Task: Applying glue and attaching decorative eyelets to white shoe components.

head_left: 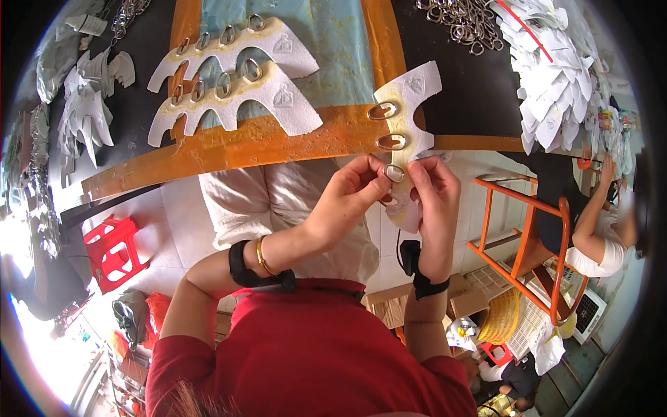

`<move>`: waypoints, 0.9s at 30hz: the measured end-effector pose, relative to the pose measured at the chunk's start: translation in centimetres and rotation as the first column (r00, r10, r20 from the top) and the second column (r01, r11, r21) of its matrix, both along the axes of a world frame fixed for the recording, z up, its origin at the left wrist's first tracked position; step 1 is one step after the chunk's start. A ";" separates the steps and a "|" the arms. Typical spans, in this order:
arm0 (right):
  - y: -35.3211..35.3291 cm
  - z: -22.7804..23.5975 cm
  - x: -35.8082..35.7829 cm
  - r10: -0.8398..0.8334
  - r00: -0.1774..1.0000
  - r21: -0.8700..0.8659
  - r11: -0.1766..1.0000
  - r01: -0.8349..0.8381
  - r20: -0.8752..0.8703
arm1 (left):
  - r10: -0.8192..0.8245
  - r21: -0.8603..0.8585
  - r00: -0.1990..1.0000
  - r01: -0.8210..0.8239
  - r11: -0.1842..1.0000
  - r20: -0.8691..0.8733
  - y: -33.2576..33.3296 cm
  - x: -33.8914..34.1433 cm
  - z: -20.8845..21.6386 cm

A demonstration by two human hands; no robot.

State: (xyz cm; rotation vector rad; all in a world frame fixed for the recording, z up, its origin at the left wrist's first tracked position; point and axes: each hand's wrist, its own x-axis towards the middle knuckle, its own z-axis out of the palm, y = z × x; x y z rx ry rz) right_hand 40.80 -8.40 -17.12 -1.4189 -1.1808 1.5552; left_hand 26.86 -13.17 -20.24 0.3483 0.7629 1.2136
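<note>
A white scalloped piece of leather-like material (418, 87) with yellowish glue stains is held upright at the table's front edge. Several oval metal rings sit along its tabs, the lowest clear one being a metal ring (394, 173) at my fingertips. My left hand (353, 191) is closed in a pinch at the tab beside that ring; the fingertips partly cover the spot. With thumb and fingers, my right hand (438, 191) grips the lower part of the piece. Two similar pieces, an upper one (288, 52) and a lower one (292, 108), lie to the left with rings on their tabs.
A pile of oval metal rings (462, 24) lies at the far right of the black table, beside stacked white pieces (549, 90). More white pieces (87, 111) are at left. Orange tape (229, 153) borders the table. A red stool (114, 254) and orange chair (524, 243) stand below; a co-worker sits right.
</note>
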 end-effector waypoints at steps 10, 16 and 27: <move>0.6 0.8 -0.6 0.109 0.994 -0.008 0.994 -0.109 -0.011 | -0.025 -0.191 0.909 0.114 0.975 0.417 0.1 -1.8 1.5; 0.7 0.7 -1.2 0.131 0.990 0.016 0.991 -0.133 0.060 | 0.028 -0.167 0.981 0.004 0.986 0.191 -0.6 -1.5 0.7; 0.6 0.5 -1.2 0.128 0.948 0.198 0.961 -0.190 0.291 | 0.003 -0.171 0.999 0.005 0.985 0.044 -0.4 -2.0 1.9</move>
